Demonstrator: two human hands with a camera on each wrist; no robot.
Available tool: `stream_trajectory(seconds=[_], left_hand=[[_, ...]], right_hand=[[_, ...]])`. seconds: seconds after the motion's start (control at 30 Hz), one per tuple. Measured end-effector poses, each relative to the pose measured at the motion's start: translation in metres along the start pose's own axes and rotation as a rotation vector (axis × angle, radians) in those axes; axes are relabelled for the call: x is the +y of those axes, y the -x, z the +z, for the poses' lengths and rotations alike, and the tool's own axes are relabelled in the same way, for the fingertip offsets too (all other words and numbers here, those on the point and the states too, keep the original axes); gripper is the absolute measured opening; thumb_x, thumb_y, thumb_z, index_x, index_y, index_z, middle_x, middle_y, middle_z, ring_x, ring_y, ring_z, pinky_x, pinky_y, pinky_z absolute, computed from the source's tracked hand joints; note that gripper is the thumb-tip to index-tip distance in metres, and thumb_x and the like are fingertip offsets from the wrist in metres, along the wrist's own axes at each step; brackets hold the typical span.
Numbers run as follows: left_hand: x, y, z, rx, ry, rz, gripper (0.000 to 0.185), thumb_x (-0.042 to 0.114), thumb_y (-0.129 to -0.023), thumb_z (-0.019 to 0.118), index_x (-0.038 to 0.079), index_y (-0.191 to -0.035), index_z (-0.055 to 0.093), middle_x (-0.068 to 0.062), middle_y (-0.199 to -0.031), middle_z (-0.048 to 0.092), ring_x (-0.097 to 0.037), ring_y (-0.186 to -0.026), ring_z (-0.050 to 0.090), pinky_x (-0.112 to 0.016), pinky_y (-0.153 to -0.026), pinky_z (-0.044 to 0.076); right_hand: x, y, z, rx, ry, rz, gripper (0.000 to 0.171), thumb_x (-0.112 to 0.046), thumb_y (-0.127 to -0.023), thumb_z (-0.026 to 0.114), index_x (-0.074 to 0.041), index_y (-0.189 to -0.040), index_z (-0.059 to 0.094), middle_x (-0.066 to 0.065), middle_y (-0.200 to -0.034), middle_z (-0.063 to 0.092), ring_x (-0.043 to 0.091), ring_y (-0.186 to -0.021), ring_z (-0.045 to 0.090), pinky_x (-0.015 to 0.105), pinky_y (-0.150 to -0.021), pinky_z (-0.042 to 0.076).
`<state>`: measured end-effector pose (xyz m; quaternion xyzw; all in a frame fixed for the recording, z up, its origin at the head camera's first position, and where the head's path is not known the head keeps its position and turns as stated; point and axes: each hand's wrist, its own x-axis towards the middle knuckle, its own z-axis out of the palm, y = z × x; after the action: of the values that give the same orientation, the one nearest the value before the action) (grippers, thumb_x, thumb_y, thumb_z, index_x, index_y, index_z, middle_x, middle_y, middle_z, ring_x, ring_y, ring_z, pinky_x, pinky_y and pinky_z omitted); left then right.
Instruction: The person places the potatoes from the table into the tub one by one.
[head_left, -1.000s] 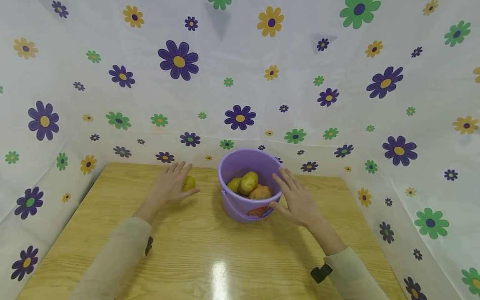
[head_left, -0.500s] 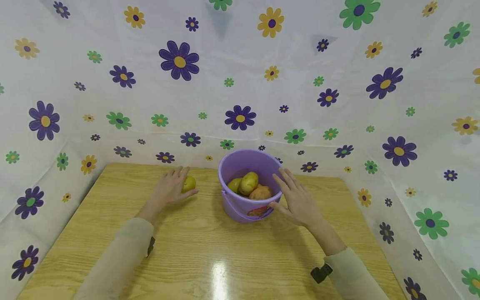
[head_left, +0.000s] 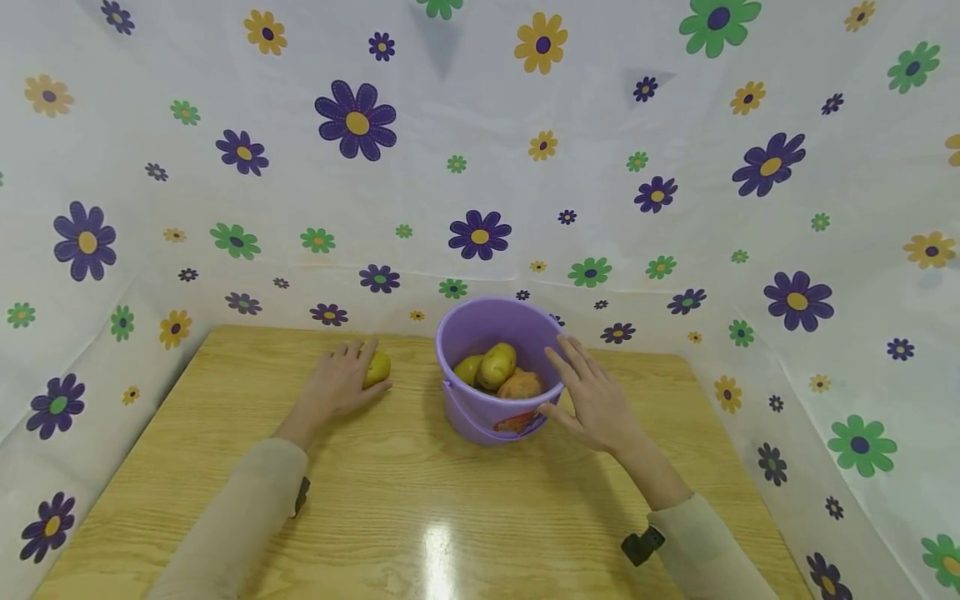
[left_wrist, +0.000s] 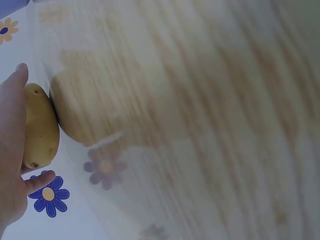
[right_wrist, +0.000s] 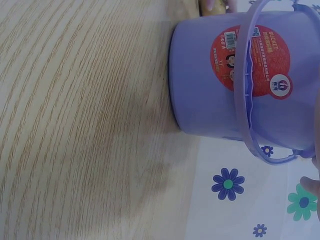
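Note:
In the head view my left hand [head_left: 339,381] reaches over a yellow potato [head_left: 377,368] lying on the wooden table [head_left: 360,500]. The left wrist view shows this potato [left_wrist: 42,126] resting against the tabletop beside my palm, with the thumb and a finger extended past its two ends. My right hand [head_left: 596,406] is at the right side of a purple bucket [head_left: 480,417], its straight fingers by the rim. Inside the bucket lie two yellowish potatoes [head_left: 498,365] and a knobbly orange-brown lump [head_left: 521,385], whose kind is unclear.
A white cloth with printed flowers [head_left: 480,236] hangs behind the table and along both sides. On the bucket's front hangs its handle [right_wrist: 243,75], across a red label [right_wrist: 270,55]. Dark straps [head_left: 642,546] sit at both wrists.
My left hand has lowered slightly over the loose potato, and its fingers and thumb have drawn a little closer to it. The right hand and the bucket have stayed in place.

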<state>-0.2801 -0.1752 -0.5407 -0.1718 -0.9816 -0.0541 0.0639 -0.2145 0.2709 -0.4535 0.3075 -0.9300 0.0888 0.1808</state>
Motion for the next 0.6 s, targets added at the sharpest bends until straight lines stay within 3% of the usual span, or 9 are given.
stream_trajectory(seconds=[0.27,0.6], left_hand=[[-0.0027,-0.0002,0.0051,0.008,-0.010,0.002,0.091,0.066,-0.099,0.058,0.003,-0.160,0.035,-0.027,-0.141,0.058,-0.046,-0.126,0.060,-0.063,-0.106,0.053],[-0.0051,0.0007,0.0067,0.030,-0.033,0.016,0.081,0.059,-0.100,0.063,0.002,-0.153,0.041,-0.026,-0.128,0.062,-0.045,-0.119,0.063,-0.060,-0.099,0.056]], right_hand=[[-0.0003,0.0000,-0.0017,-0.010,-0.006,0.006,0.093,-0.078,-0.102,0.029,-0.009,-0.164,0.036,0.020,-0.173,0.030,0.043,-0.159,0.031,0.067,-0.117,0.045],[-0.0005,0.0001,-0.0008,0.002,0.010,0.000,0.095,-0.080,-0.101,0.024,-0.009,-0.163,0.037,0.020,-0.172,0.032,0.043,-0.159,0.033,0.066,-0.118,0.045]])
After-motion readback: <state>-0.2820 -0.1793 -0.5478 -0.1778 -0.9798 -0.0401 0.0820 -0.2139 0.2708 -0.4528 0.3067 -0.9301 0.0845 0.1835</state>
